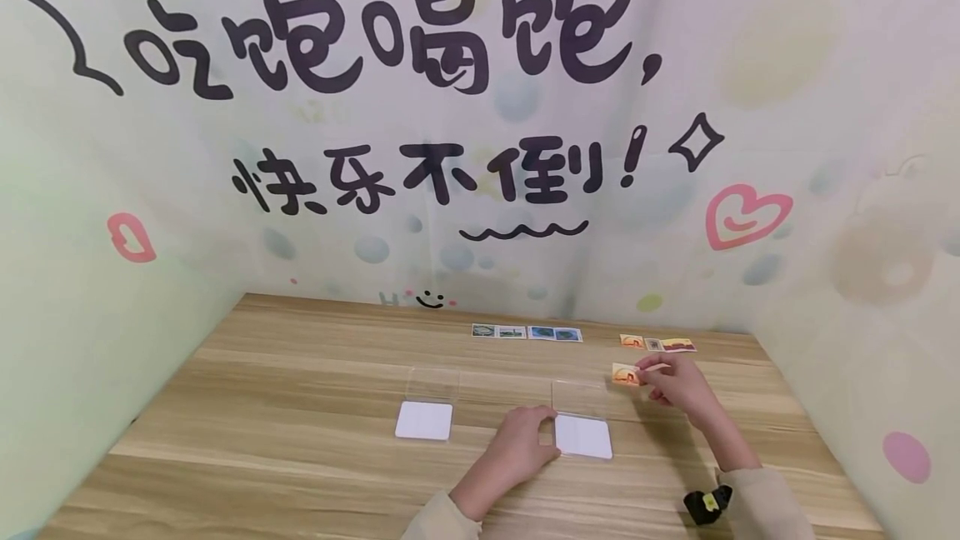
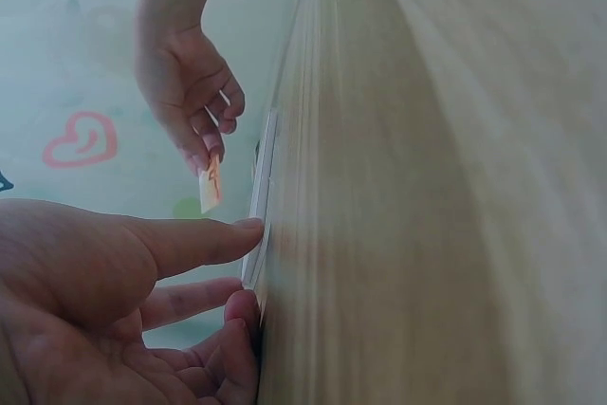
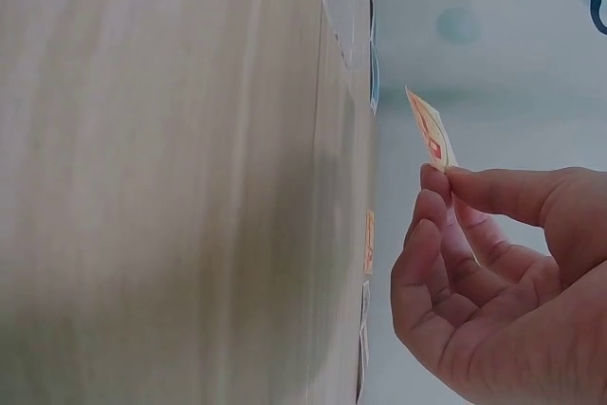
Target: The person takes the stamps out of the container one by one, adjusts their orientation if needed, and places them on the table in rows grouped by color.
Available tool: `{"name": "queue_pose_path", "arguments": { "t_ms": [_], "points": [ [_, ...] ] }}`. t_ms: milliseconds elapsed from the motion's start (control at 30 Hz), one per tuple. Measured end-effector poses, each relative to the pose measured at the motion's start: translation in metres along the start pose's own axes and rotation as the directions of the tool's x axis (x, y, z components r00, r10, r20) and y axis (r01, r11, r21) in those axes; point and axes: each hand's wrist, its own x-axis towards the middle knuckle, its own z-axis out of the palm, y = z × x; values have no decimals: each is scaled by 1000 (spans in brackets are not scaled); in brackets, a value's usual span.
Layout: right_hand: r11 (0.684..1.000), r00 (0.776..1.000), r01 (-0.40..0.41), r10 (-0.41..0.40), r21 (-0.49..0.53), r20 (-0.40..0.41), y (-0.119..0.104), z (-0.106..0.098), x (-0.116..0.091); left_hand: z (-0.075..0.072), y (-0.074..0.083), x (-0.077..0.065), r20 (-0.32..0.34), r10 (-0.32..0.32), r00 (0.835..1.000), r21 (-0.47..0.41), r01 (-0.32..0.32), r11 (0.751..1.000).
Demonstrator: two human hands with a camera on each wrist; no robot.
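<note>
My right hand (image 1: 678, 386) pinches a small orange stamp (image 1: 626, 374) by its edge between thumb and forefinger, up off the table. In the right wrist view, the stamp (image 3: 431, 132) stands tilted above the fingertips. My left hand (image 1: 517, 446) rests on the table, its thumb and forefinger touching the left side of an opened clear plastic case. White card (image 1: 583, 437) fills the near half of that case, and its transparent lid (image 1: 579, 397) lies folded back. From the left wrist, the straight thumb (image 2: 213, 246) shows against the case's thin edge (image 2: 256, 253).
A second opened case with a white card (image 1: 423, 421) lies to the left. Green and blue stamps (image 1: 527, 332) form a row at the table's back. Several orange and yellow ones (image 1: 658, 344) lie back right. A printed curtain (image 1: 420, 265) borders the wooden table (image 1: 247, 423).
</note>
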Motion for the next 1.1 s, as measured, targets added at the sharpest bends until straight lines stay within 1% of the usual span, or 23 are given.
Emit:
{"name": "queue_pose_path", "arguments": {
  "t_ms": [133,400,633,900,1033,1100],
  "points": [
    [1000,1000,4,-4,1,3,-1,-1,1,-1,1,-1,0,-2,1000,-6,2,1000],
    [1000,1000,4,-4,-3,-3,-1,-1,6,-1,0,-1,1,-3,1000,10,3,1000],
    [1000,1000,15,-15,20,-2,-1,-2,11,0,0,-1,5,-7,1000,-8,7,1000],
    [999,1000,29,-29,21,9,-2,-3,15,1,-2,0,1,6,1000,21,-6,1000],
    [999,1000,30,-30,19,7,-3,-3,16,1,-1,0,1,6,1000,7,-6,1000],
    [999,999,31,-31,17,5,-3,-3,17,1,-1,-1,0,6,1000,15,-6,1000]
  ]
}}
